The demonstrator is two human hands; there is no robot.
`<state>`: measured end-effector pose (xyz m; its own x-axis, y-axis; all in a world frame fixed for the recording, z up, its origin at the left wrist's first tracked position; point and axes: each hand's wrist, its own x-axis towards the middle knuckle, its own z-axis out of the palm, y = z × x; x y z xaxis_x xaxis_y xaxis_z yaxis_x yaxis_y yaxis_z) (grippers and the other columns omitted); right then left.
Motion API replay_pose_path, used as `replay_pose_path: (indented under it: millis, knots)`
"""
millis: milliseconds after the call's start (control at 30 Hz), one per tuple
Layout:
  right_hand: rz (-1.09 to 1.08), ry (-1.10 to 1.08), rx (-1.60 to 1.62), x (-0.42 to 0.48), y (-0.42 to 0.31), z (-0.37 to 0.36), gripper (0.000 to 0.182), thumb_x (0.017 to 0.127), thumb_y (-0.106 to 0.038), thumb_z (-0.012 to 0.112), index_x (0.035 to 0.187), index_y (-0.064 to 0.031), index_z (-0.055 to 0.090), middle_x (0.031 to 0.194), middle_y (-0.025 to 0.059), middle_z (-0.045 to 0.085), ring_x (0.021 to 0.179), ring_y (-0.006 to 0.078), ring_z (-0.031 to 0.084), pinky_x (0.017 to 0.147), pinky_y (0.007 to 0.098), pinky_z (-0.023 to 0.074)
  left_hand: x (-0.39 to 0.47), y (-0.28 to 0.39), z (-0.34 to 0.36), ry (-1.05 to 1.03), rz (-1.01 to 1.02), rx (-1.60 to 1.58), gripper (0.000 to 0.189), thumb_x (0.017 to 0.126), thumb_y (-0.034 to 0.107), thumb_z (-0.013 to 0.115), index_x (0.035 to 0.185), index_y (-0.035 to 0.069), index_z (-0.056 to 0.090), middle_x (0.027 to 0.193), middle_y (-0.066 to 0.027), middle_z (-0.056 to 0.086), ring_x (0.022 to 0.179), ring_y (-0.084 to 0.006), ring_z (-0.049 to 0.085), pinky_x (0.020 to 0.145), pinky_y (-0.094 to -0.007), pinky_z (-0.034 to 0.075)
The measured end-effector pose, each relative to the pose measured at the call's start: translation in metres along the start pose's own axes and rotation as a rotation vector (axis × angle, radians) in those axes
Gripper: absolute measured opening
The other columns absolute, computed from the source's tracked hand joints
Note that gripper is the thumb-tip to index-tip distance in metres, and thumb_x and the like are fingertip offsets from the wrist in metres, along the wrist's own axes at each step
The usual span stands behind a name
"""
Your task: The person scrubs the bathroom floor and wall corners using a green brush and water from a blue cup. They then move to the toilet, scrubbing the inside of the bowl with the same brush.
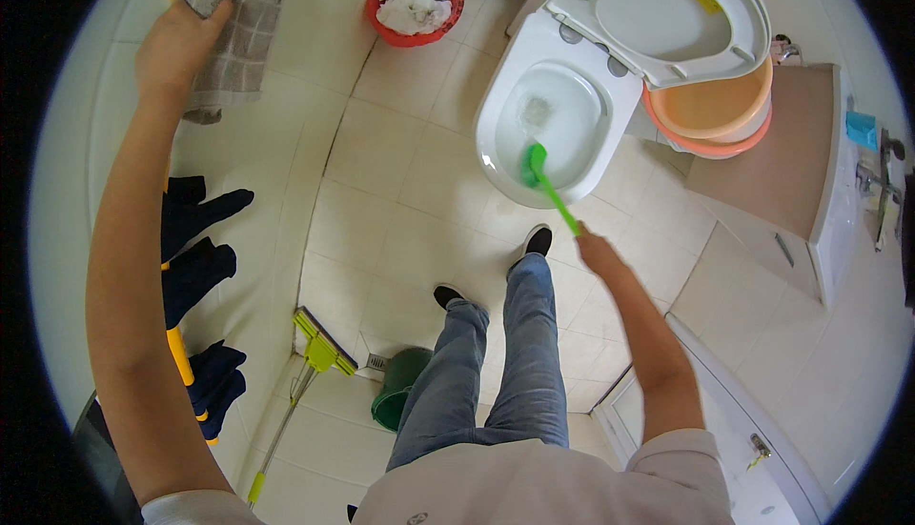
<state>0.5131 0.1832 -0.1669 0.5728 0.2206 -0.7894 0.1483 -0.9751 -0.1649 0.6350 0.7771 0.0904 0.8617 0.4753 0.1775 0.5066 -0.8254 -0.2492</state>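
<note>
My right hand [597,250] is closed around the handle of a green toilet brush [560,203]. The brush head lies inside the white toilet bowl [509,125], against its front inner wall, and looks slightly blurred. The toilet seat and lid [661,17] are raised. At the upper left, my left hand [171,46] is raised by the wall with its fingers around a grey checked towel [250,39], which hangs at a yellow rail. Part of the fingers is hidden by the cloth.
A red bin [372,7] with white paper stands by the wall. Stacked basins [758,107] sit between toilet and vanity cabinet [779,160]. Dark cloths [200,275] hang at the left. Behind my legs are a green bucket [389,407] and a sponge mop [322,350]; a door [722,411] is lower right.
</note>
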Motion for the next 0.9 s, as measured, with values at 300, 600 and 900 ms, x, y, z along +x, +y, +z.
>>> replay_pose_path:
  millis: [300, 600, 900]
  knots:
    - [0.097, 0.168, -0.068, 0.179, -0.044, -0.030, 0.033, 0.083, -0.017, 0.037, 0.112, -0.0023, 0.044, 0.082, 0.0200, 0.060, 0.074, 0.0352, 0.059, 0.066, 0.0439, 0.0471, 0.002, -0.003, 0.004, -0.017, -0.038, 0.028, 0.063, 0.072, 0.055, 0.046, 0.096, -0.002, 0.056, 0.084, -0.0196, 0.060, 0.080, -0.0315, 0.059, 0.070, -0.0393, 0.047]
    - [0.004, 0.021, 0.052, 0.175, -0.070, -0.037, 0.040, 0.079, -0.012, 0.037, 0.112, 0.0105, 0.037, 0.089, 0.0278, 0.056, 0.083, 0.0368, 0.058, 0.072, 0.0436, 0.0466, -0.003, 0.003, -0.015, -0.193, -0.153, 0.040, 0.065, 0.070, 0.057, 0.049, 0.106, 0.002, 0.053, 0.091, -0.0201, 0.059, 0.086, -0.0335, 0.058, 0.076, -0.0397, 0.044]
    - [-0.052, -0.437, 0.041, 0.218, -0.013, -0.169, 0.022, 0.073, -0.018, 0.049, 0.077, 0.0022, 0.055, 0.070, 0.0159, 0.058, 0.062, 0.0318, 0.057, 0.061, 0.0415, 0.0451, 0.004, 0.015, -0.011, -0.005, -0.030, -0.035, 0.058, 0.073, 0.051, 0.050, 0.092, -0.003, 0.056, 0.080, -0.0210, 0.060, 0.075, -0.0324, 0.060, 0.067, -0.0387, 0.047]
